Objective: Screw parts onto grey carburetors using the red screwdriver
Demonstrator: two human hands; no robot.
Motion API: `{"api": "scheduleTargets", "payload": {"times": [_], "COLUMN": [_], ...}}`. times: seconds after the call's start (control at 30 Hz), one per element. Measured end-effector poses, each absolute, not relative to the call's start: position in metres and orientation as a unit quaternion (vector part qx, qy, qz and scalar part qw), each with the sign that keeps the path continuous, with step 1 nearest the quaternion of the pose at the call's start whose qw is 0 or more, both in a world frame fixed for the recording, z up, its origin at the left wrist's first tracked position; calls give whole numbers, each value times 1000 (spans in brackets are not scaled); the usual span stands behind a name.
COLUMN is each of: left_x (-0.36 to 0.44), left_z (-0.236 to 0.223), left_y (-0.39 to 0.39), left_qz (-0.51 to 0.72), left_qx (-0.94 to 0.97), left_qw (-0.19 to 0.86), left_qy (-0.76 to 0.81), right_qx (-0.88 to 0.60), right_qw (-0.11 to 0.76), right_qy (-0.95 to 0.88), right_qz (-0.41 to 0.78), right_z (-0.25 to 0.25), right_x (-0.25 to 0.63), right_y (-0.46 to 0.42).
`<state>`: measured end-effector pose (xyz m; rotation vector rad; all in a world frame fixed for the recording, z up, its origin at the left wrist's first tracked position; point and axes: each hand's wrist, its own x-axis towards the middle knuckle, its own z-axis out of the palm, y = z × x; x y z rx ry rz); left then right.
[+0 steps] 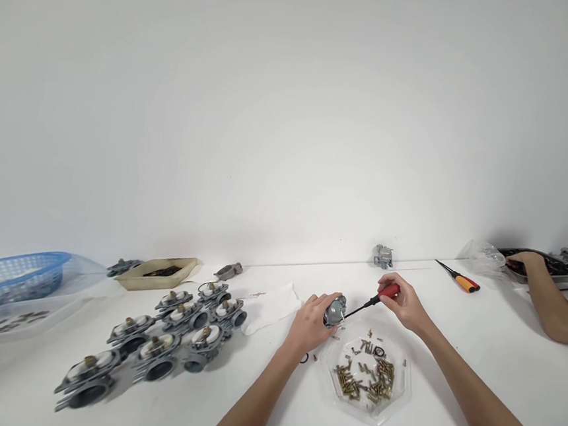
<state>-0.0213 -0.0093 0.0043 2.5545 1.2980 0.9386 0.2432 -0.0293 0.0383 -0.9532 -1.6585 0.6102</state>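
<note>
Beside the tray [374,414], my left hand [310,320] grips the metal part [336,312]; my right hand [402,304] holds the screwdriver [371,303], which could slip if tilted.

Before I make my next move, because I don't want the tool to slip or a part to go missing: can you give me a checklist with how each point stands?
1. Left grip holds the rounded grey metal carburetor-like part: ok.
2. Right grip holds the red-handled, black-shafted screwdriver: ok.
3. Screwdriver tip seated in a screw: cannot tell; the tip reaches the part, but that detail is too small.
4. Brass-coloured screws within reach, in the clear octagonal plastic tray: ok.
5. Black rings all inside the tray: not ok; one thin black ring lies outside, left of it.
6. Co-worker's hand away from the screwdriver: ok; it is far right.
</note>
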Motion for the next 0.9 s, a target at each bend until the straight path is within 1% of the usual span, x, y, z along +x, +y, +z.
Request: {"api": "scheduleTargets", "payload": {"times": [0.2, 0.4, 0.63, 0.77, 0.9], "left_x": [-21, -24, -25, -26, -25], "left_z": [2, -3, -1, -2, -4], "left_y": [-7, -3, -4, -3, -1], "left_qz": [318, 324, 330, 341, 358], "left_qx": [842, 838, 838, 826, 819], "left_qw": [64, 75, 71, 97, 128], "left_qy": [432, 433, 429, 438, 430], "right_qx": [-451, -448, -465, -434, -412], "right_qw": [528, 545, 578, 600, 634], "right_qy": [-688, -685, -640, -617, -600], "right_qz": [214, 182, 203, 264, 261], "right_z": [42, 41, 31, 30, 33], "right_x": [238, 230, 228, 228, 223], "right_y": [-30, -32, -26, -23, -26]}}
